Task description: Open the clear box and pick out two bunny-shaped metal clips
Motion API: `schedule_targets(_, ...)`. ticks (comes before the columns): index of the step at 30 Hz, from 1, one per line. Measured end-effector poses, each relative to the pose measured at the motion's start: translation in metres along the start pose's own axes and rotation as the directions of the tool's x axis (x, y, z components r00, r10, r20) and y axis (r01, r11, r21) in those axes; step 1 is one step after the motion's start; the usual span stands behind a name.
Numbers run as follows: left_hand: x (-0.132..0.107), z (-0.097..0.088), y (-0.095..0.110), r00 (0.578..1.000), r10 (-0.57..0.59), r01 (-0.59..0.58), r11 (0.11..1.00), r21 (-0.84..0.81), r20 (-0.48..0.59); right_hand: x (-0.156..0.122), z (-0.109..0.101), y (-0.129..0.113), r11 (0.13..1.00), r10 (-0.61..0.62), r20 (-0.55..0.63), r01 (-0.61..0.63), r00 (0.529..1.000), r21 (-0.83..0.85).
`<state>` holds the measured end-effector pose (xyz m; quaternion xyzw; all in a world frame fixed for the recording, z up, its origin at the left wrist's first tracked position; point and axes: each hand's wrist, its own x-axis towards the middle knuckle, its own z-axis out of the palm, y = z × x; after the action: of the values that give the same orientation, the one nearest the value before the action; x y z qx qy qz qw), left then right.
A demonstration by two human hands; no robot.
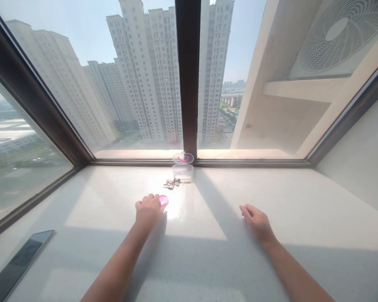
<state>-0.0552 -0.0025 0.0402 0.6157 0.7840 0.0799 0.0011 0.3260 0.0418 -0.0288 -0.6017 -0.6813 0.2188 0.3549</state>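
One view, from a camera worn on the person's head, facing forward and tilted down across a pale windowsill point(189, 268). It sits above and behind the left hand point(148, 208) and the right hand point(256, 223), whose forearms enter from the bottom edge. The hands are at middle range; a small plastic box point(182, 172) is farther off, near the centre. The view is wide, taking in a phone point(20, 264) cut by the left edge and, through the window, tall buildings point(151, 71) far beyond.
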Motion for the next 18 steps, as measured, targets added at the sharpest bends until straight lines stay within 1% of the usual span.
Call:
schedule_targets(2,0.023,0.001,0.002,1.000,0.002,-0.002,1.000,-0.030,0.001,0.000,0.000,0.000,1.000,-0.005,-0.005,0.005,1.000,0.003)
schedule_targets(4,0.047,0.006,0.008,1.000,0.018,-0.018,0.999,-0.049,-0.015,-0.001,0.000,-0.001,1.000,-0.004,-0.010,0.005,1.000,0.013)
schedule_targets(6,0.068,0.014,0.015,1.000,0.017,-0.018,0.998,-0.065,-0.019,-0.001,0.000,-0.001,1.000,0.001,-0.013,-0.001,1.000,0.024)
schedule_targets(9,0.091,0.031,0.028,0.999,-0.028,0.030,0.996,-0.083,0.014,-0.002,0.000,-0.002,0.999,0.005,-0.019,-0.004,1.000,0.034)
schedule_targets(13,0.105,0.050,0.044,0.996,-0.071,0.075,0.993,-0.094,0.044,-0.002,0.000,-0.003,1.000,0.007,-0.017,-0.007,1.000,0.031)
schedule_targets(15,0.106,0.055,0.049,0.997,-0.052,0.057,0.993,-0.100,0.054,-0.002,0.000,-0.004,1.000,0.012,-0.013,-0.011,1.000,0.028)
schedule_targets(18,0.101,0.059,0.055,0.998,0.015,-0.008,0.994,-0.113,0.058,-0.002,0.000,-0.005,1.000,0.017,-0.015,-0.016,1.000,0.025)
